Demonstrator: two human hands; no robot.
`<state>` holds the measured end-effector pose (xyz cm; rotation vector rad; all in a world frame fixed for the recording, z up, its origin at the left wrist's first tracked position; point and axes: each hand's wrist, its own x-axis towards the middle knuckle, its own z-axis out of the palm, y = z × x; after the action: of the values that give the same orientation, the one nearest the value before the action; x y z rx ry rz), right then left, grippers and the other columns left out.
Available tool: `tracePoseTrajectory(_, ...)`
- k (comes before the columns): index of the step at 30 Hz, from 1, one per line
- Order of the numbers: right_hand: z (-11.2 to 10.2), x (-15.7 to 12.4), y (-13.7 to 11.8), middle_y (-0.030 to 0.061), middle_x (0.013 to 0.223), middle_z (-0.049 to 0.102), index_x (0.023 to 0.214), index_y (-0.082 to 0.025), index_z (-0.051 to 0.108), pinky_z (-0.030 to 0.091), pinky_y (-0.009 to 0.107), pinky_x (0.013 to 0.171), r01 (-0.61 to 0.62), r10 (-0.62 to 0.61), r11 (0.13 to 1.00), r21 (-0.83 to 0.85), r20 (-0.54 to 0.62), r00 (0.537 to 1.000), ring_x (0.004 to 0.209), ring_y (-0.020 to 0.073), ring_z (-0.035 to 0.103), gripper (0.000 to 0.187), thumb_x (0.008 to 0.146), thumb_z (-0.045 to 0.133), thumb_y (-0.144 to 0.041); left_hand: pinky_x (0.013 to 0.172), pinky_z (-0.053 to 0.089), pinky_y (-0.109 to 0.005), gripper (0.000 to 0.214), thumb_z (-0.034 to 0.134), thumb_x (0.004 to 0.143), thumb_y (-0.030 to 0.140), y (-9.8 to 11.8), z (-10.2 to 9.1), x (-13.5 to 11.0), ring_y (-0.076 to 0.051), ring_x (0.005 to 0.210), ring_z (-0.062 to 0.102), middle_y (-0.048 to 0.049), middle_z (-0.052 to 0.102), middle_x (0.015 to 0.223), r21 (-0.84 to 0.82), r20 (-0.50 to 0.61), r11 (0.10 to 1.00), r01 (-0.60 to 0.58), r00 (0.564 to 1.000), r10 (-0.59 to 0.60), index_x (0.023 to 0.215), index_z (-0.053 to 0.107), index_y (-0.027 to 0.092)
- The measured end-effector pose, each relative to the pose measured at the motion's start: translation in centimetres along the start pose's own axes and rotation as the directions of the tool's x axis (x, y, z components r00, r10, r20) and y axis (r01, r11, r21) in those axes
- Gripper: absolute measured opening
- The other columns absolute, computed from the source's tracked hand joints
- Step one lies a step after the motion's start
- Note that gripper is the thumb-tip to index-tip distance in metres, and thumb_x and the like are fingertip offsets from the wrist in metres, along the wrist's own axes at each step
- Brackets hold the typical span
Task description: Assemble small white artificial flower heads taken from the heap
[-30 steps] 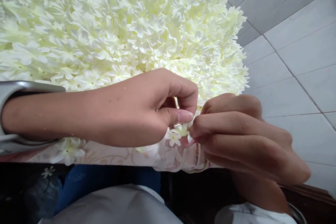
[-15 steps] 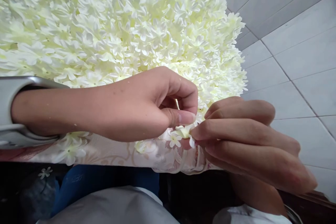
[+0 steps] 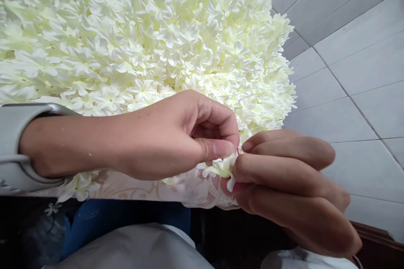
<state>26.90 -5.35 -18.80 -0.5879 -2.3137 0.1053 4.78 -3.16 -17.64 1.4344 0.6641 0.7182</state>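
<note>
Between the fingertips of my right hand (image 3: 293, 176) is a small cream-white artificial flower (image 3: 222, 167), its petals pointing left. My left hand (image 3: 176, 134), a pale watch band (image 3: 19, 143) on its wrist, is closed in a pinch just above that flower, thumb against bent index finger. What the pinch holds is hidden; a thin dark line shows between the two hands' fingertips. Beyond both hands spreads a dense heap of white-yellow artificial flowers (image 3: 151, 38). More white petals (image 3: 78, 187) lie under my left wrist at the table's near edge.
A pale patterned tablecloth (image 3: 132, 187) covers the table's near edge. Light tiles (image 3: 356, 88) fill the right side. Below the edge are blue cloth (image 3: 126, 218), a light garment (image 3: 135, 248) and one small flower (image 3: 52, 208) against the dark area.
Both hands have shifted slightly down, toward my body. The right hand has turned a little, with the flower still at its fingertips; a loose flower beside it is now mostly covered.
</note>
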Motion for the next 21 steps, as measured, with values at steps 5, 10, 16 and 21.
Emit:
tracePoseTrajectory(5, -0.4, 1.5, 0.7, -0.0024, 0.094, 0.074, 0.097, -0.027, 0.06, 0.057, 0.037, 0.073, 0.053, -0.054, 0.998, 0.021, 0.083, 0.995, 0.086, 0.0163, 0.064, 0.01, 0.104, 0.062, -0.034, 0.051, 0.052, -0.023, 0.019, 0.058, 0.089, 0.012, 0.2, -0.7, 0.3, -0.014, 0.059, 0.066, 0.0016, 0.068, 0.065, 0.146, -0.06, 0.988, -0.055, 0.996, 0.065, 0.072, 0.062, 0.02)
tracePoseTrajectory(10, 1.1, 3.7, 3.1, -0.0005, 0.083, 0.072, 0.098, -0.02, 0.069, 0.049, 0.033, 0.063, 0.219, -0.223, 0.975, -0.044, -0.153, 0.963, 0.069, 0.0126, 0.063, 0.014, 0.089, 0.08, -0.019, 0.056, 0.049, -0.025, 0.018, 0.06, 0.093, 0.015, 0.6, -1.0, 0.1, -0.014, 0.063, 0.064, -0.0012, 0.068, 0.07, 0.348, -0.244, 0.928, -0.13, 0.944, 0.224, 0.076, 0.063, 0.018)
tracePoseTrajectory(16, 1.5, 3.6, 4.1, -0.0007, 0.084, 0.073, 0.106, -0.023, 0.07, 0.05, 0.034, 0.059, 0.194, -0.186, 0.981, 0.023, -0.189, 0.964, 0.07, 0.0156, 0.065, 0.027, 0.083, 0.084, -0.019, 0.06, 0.042, -0.029, 0.018, 0.06, 0.09, 0.01, 0.5, -0.5, -0.3, -0.014, 0.064, 0.058, 0.0008, 0.063, 0.069, 0.548, -0.269, 0.819, -0.171, 0.891, 0.366, 0.075, 0.064, 0.019)
tracePoseTrajectory(21, 1.5, 3.1, 4.0, 0.0031, 0.084, 0.071, 0.102, -0.018, 0.071, 0.05, 0.035, 0.062, 0.106, -0.078, 0.988, 0.115, -0.227, 0.971, 0.076, 0.0175, 0.065, 0.031, 0.077, 0.09, -0.018, 0.06, 0.039, -0.029, 0.016, 0.06, 0.09, 0.011, 0.5, -0.2, -0.5, -0.013, 0.063, 0.057, 0.0011, 0.063, 0.07, 0.547, -0.303, 0.822, -0.159, 0.877, 0.372, 0.078, 0.065, 0.018)
